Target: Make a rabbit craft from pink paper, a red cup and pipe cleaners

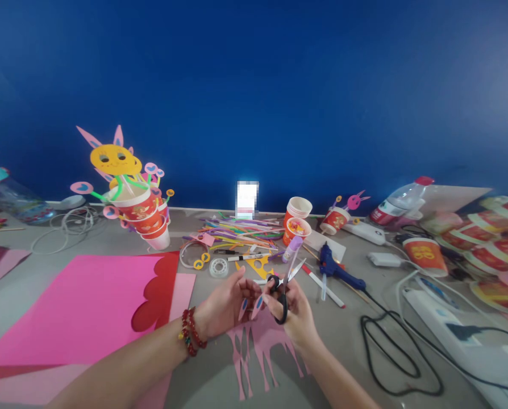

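Grey tabletop (337, 335) is filling the lower frame, and a plain blue wall (254, 102) is rising behind it. Bright pink paper (75, 307) is lying at the lower left, drinking straws (241, 230) are heaping up at the centre, and a blue glue gun (337, 268) is resting right of centre. Just below the centre of the frame, two small ear-shaped pieces, the left ear piece (243, 308) and the right ear piece (257, 307), are showing pale pink borders around blue middles. Both are standing narrow and slanted, their long axes running from lower left to upper right. The scissors (284, 289) are showing black handles and silvery blades; the blades are spreading apart and pointing toward the upper right. The left hand (226, 307) is curling its fingers loosely, thumb raised, beside the left ear piece; whether it is gripping that piece, one cannot tell. The right hand (299, 318) is closing around the scissors, its thumb reaching the right ear piece. Cut pink paper (265, 341) is spreading beneath the hands in thin strips.
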